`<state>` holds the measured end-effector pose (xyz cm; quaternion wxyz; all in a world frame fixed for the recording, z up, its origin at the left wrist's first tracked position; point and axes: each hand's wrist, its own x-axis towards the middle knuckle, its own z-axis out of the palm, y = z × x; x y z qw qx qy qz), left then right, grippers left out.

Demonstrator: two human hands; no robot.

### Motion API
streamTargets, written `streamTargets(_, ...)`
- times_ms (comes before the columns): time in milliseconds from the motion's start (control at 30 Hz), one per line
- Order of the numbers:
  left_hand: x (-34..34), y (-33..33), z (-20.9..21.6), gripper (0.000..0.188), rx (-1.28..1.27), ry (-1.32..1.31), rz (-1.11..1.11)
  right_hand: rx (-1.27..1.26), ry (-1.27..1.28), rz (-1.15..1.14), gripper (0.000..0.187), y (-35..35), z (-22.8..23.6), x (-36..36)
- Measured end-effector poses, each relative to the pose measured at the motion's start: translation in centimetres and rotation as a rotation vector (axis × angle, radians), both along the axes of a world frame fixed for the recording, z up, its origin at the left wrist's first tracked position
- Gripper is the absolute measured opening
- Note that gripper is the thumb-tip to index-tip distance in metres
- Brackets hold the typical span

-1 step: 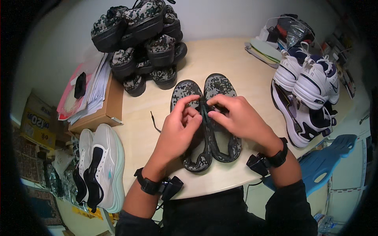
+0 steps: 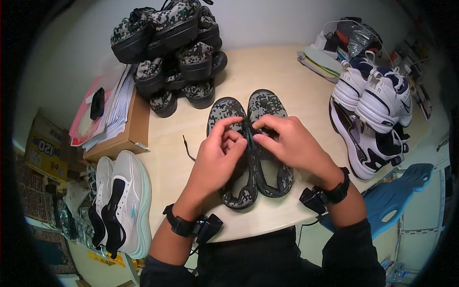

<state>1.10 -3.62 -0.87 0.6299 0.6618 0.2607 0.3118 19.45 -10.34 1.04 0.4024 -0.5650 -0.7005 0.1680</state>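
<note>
two camouflage shoes (image 2: 267, 103) lie side by side, soles down, toes pointing away, mid-tabletop (image 2: 287, 64) near the front edge. left hand (image 2: 215, 155): index reaching to the dark lacing (image 2: 248, 134) at the inner edges, thumb just below, other fingers curled. right hand (image 2: 292, 143): index and thumb bent toward the same lacing, slightly apart. cannot tell whether either pinches a lace or only touches. loose lace end (image 2: 186, 142) on the tabletop, left of the shoes.

handling (judged): light, soft fabric uppers that would give under pressure; soles stiffer; not fragile, little slip. best hold: padded heel collars (image 2: 242, 197), or the sides just above the sole.

further out: stacked camouflage shoes (image 2: 196, 62) behind left; papers on a cardboard box (image 2: 119, 139); grey sneakers (image 2: 136, 205) at left; white sneakers (image 2: 377, 110) at right; blue chair (image 2: 399, 198) beyond.
</note>
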Motion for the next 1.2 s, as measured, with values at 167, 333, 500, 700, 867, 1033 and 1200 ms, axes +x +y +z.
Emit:
streamTargets(167, 0.5, 0.2, -0.3, 0.044, 0.017, -0.022, -0.013, -0.062, -0.011, -0.012, 0.019, 0.1, -0.3, 0.1)
streamTargets(333, 0.1, 0.3, -0.1, 0.046, 0.040, 0.000, -0.040, -0.104, -0.004, 0.001, 0.018, 0.2, -0.2, 0.1)
streamTargets(500, -0.8, 0.4, 0.8, 0.053, 0.068, 0.045, -0.072, -0.168, -0.006, -0.010, 0.020, 0.2, 0.0, 0.3)
streamTargets(700, -1.1, 0.8, 0.5, 0.053, 0.062, 0.105, -0.097, -0.206, 0.032, 0.018, 0.021, 0.2, 0.1, 0.8)
streamTargets(867, -0.2, 0.2, 0.1, 0.028, 0.122, 0.153, 0.068, -0.251, 0.100, 0.037, 0.019, 0.3, -0.2, 0.8)
streamTargets(1033, 0.5, 0.2, -1.0, 0.024, 0.155, 0.082, 0.098, -0.138, 0.034, 0.050, 0.019, 0.3, -0.6, 0.3)
streamTargets(1200, 0.1, 0.4, -0.9, 0.025, 0.153, 0.050, 0.097, -0.138, 0.007, 0.058, 0.019, 0.3, -0.3, 0.3)
